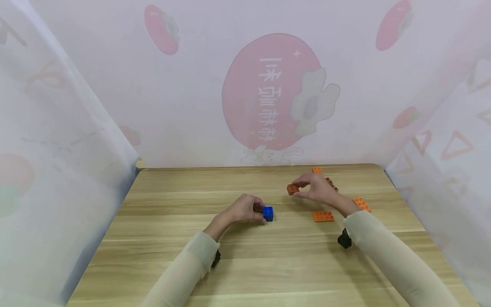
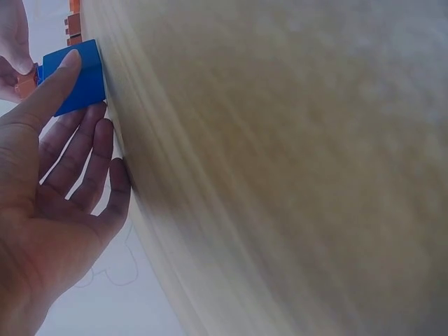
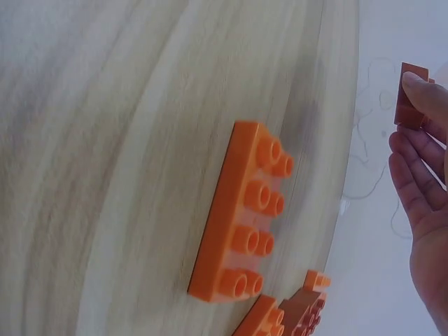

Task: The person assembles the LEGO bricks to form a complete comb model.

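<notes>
A blue building brick (image 1: 267, 213) stands on the wooden table, studs up. My left hand (image 1: 245, 208) pinches it between thumb and fingers; in the left wrist view the thumb lies along the side of the blue brick (image 2: 84, 80). To the right and farther back, my right hand (image 1: 316, 189) holds a reddish-brown brick (image 1: 293, 189) by its edge, raised off the table. The right wrist view shows that brown brick (image 3: 411, 94) gripped between thumb and fingers, the remaining fingers extended below it.
Under my right arm lies an orange plate brick (image 1: 323, 216). Another orange brick (image 1: 362, 204) sits to its right, partly behind the wrist. Behind my right hand are a dark brown brick (image 1: 331, 184) and a small orange brick (image 1: 316, 170). A printed cloth (image 1: 184, 106) hangs at the table's back edge.
</notes>
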Motion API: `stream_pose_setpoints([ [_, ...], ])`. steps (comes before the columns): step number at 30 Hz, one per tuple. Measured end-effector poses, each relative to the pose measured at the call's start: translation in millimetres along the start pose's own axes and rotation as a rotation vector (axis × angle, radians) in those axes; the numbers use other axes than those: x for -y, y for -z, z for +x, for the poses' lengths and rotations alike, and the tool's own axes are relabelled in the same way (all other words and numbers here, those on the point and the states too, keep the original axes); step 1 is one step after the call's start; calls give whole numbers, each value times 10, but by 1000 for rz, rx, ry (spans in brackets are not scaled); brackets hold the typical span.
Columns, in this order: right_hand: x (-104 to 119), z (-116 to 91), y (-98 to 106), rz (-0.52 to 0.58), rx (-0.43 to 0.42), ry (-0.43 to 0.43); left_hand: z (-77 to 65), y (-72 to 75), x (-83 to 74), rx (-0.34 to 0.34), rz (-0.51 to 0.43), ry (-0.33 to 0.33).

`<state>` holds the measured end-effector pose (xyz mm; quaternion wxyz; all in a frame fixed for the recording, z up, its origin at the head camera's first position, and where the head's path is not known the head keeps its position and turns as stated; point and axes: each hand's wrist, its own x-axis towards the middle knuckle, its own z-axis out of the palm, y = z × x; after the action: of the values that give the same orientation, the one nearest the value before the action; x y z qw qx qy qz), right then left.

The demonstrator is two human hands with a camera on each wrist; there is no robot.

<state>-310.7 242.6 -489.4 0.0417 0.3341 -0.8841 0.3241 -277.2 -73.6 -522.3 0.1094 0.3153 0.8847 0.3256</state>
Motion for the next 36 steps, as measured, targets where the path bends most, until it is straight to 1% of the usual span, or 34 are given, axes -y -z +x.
stream_pose_setpoints([
  [4, 90, -2, -29, 27, 10, 29, 2, -2, 18, 1, -11, -4],
  [8, 164, -1, -65, 44, 6, 60, -17, 11, 1, -1, -12, -12],
  [11, 203, -1, -97, 62, 2, 64, -23, 17, -12, 1, -9, -11],
  [16, 260, -14, -169, 38, -12, 70, -13, 13, 1, 7, -8, -11],
  [19, 309, -25, -218, 37, -5, 70, -10, 14, 7, 9, -8, -9],
  [23, 358, -21, -285, 89, 17, 119, -6, 18, 12, 10, -18, -10],
  [28, 395, -4, -352, 115, 14, 201, -1, 23, 8, 11, -18, -2],
  [31, 417, 6, -387, 130, 14, 210, 2, 23, 12, 10, -20, -5],
  [36, 446, 7, -456, 161, 20, 202, 9, 25, 19, 8, -36, -21],
])
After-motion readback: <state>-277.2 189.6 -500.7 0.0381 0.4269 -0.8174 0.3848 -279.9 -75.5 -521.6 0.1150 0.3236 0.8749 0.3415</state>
